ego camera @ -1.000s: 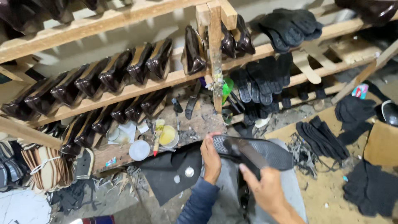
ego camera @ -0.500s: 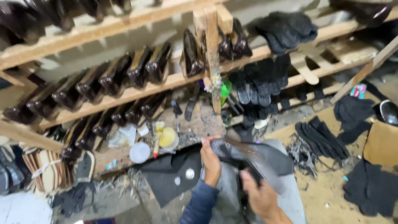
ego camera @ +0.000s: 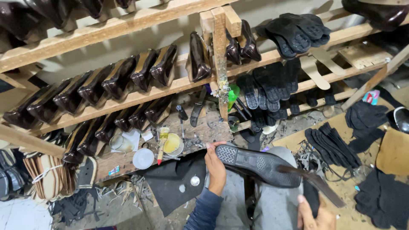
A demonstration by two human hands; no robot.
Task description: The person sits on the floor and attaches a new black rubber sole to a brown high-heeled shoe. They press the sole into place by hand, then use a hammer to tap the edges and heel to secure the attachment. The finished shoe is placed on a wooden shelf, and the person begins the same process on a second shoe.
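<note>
1. Left hand, lower centre of the frame; fingers closed around the toe end of a black shoe sole, tread side up.
2. Right hand, bottom right edge; fingers wrapped on a dark strip trailing from the sole's heel end.
3. Sole lies across the lap, below the table; brush and yellow glue bowl rest there.
4. Dark shoes line the wooden rack, upper left.
</note>
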